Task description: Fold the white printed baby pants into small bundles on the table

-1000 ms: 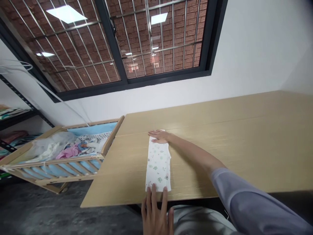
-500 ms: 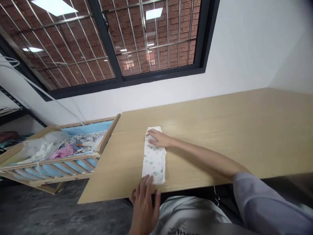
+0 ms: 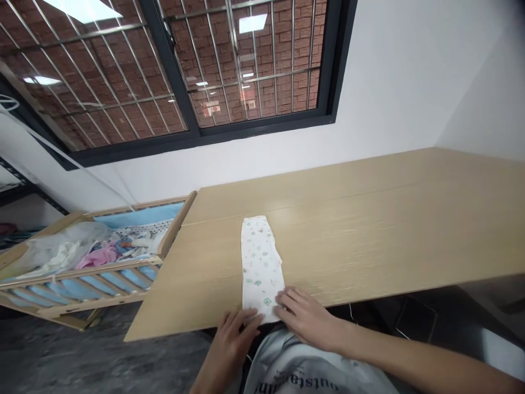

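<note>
The long folded white cloth [image 3: 261,262] points straight away from the left hand [image 3: 232,345] and right hand [image 3: 305,318], which sit just apart, touching its near end.

The person wears a pale grey T-shirt [image 3: 315,364] with dark lowercase lettering [image 3: 297,383] printed across the chest, seen upside down from the head camera and cut off by the bottom of the view; it may read "outstanding", though the letters are too foreshortened to be sure. The cloth looks soft and slightly creased. The right forearm [image 3: 410,355] is bare as far as the view shows, and so are the left hand [image 3: 227,350] and right hand [image 3: 305,318], with slim, long fingers
</note>
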Motion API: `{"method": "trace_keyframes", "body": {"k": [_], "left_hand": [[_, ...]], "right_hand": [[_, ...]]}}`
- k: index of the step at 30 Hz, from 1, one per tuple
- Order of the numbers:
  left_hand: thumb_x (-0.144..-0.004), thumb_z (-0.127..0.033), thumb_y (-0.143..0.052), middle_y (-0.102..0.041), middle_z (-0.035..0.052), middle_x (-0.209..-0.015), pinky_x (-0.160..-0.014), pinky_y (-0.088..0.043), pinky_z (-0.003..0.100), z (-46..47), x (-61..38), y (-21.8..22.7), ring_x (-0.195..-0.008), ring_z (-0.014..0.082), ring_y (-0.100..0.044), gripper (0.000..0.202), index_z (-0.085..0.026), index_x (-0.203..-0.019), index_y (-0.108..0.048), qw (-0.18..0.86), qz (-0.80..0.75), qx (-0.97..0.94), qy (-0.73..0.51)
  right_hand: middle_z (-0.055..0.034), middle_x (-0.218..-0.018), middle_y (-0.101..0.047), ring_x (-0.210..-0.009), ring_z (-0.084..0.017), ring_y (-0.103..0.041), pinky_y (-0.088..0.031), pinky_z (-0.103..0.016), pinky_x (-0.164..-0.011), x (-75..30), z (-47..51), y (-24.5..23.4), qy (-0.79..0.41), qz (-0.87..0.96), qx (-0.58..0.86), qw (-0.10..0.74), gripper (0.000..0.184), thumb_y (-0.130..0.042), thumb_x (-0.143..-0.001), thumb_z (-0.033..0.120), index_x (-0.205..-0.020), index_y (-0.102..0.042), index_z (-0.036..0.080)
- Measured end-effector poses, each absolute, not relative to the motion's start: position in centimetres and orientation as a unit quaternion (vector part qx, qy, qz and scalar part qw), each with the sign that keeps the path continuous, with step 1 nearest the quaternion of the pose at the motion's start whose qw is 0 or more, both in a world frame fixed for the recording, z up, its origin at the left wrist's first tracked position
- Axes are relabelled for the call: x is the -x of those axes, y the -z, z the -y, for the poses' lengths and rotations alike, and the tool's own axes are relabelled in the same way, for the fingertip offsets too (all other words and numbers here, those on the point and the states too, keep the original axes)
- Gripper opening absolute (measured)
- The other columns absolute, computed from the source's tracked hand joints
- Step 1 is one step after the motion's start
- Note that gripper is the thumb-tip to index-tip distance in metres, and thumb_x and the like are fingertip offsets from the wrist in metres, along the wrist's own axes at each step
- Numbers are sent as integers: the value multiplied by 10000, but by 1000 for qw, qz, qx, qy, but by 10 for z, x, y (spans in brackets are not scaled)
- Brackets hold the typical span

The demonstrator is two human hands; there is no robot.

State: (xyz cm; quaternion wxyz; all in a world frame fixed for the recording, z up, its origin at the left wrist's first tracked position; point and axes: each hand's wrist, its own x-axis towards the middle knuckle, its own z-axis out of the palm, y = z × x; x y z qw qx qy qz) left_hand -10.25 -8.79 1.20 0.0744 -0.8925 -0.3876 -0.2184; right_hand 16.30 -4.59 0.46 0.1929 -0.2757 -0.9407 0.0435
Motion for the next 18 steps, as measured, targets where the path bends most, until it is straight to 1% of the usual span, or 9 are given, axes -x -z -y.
{"method": "trace_keyframes", "body": {"k": [2,4,7,9,12,14,16,18], "left_hand": [[-922,-7,-455,-713,68,-1096,-878,-537,304,93,98,-14,-984,171,-678,468,-245,-1298,-599,70,363,900,231],[-924,12,-428,-712,61,-1038,-859,-536,288,97,93,-20,-937,159,-674,486,-233,-1315,-581,61,345,903,249],[-964,-37,-443,-711,67,-1053,-898,-524,284,94,88,-35,-950,153,-672,455,-225,-1369,-532,48,344,892,289],[-987,-88,-472,-714,79,-1101,-944,-505,303,81,88,-50,-996,161,-672,420,-217,-1386,-510,53,357,879,313],[-1020,-189,-476,-734,61,-1090,-928,-491,322,42,87,-75,-993,171,-682,285,-222,-1282,-583,70,388,858,329],[-1034,-261,-460,-742,51,-1063,-916,-485,337,6,86,-90,-988,185,-683,236,-221,-1189,-634,66,414,847,327],[-1033,-302,-457,-739,51,-1066,-935,-474,357,-33,82,-103,-1009,200,-674,239,-218,-1129,-659,43,436,839,323],[-1027,-308,-457,-729,47,-1078,-956,-465,363,-70,78,-110,-1036,206,-659,240,-220,-1089,-672,12,460,829,317]], "right_hand": [[-152,-1112,-665,-1091,-292,-597,-447,-484,-1005,-168,51,-4,-51,936,278,208,282,-503,-953,178,-1208,-621,204],[-124,-1046,-675,-1016,-272,-617,-471,-464,-970,-174,56,-14,-77,927,290,227,266,-468,-963,162,-1169,-624,225],[-94,-980,-676,-932,-244,-628,-508,-419,-894,-181,57,-44,-136,901,315,264,231,-435,-993,191,-1132,-615,231],[-89,-995,-672,-936,-230,-630,-518,-389,-875,-184,49,-68,-179,882,325,291,213,-433,-1009,217,-1130,-608,226],[-95,-1057,-647,-1013,-225,-619,-511,-373,-902,-182,20,-99,-212,861,326,329,198,-452,-1012,245,-1119,-616,217],[-97,-1077,-626,-1040,-225,-607,-498,-374,-917,-177,-13,-111,-216,850,335,345,185,-488,-998,266,-1092,-636,205],[-90,-1047,-623,-985,-214,-610,-492,-360,-881,-171,-55,-113,-226,836,355,351,171,-539,-967,268,-1053,-663,187],[-70,-939,-638,-866,-194,-605,-479,-329,-801,-164,-101,-108,-237,818,383,357,131,-591,-911,224,-982,-685,166]]}}
